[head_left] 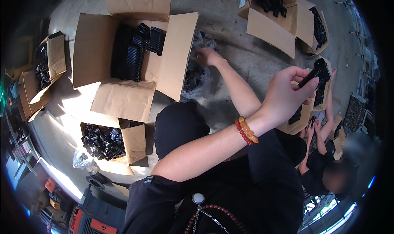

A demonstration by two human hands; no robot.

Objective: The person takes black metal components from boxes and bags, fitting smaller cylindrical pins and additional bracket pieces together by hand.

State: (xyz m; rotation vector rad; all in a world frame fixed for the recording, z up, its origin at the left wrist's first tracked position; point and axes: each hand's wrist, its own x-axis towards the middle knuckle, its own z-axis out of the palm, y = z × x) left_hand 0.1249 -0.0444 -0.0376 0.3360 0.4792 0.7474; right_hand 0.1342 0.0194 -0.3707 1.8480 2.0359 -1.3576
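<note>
Apparently part-filled, big carton [176, 57]: black pieces [131, 55] stood in tight rows along its left and middle, with a smaller group at the upper right; bare cardboard showed on the bottom at the lower right, so by that alone the packing looked underway rather than finished.
Loose stock: a smaller carton [134, 141] below it held a jumbled heap of black parts [102, 143], and an open carton [271, 30] at the upper right held more; whether these were waiting or done with could not be told.
Piece in hand: a dark piece [315, 75] was at the right, out of the big carton and above a narrower open carton [303, 122]; contact with that carton could not be judged.
Left hand [285, 90]: its fingers were closed on the dark piece, thumb on the near side, back of the hand upward.
Left forearm: it ran from lower left to upper right, crossing over the right arm, with beaded bracelets [246, 131] at the wrist.
Right hand [210, 56]: it reached forward and leftward to a clear plastic bag [202, 80] beside the big carton; whether its blurred fingers gripped anything could not be told.
</note>
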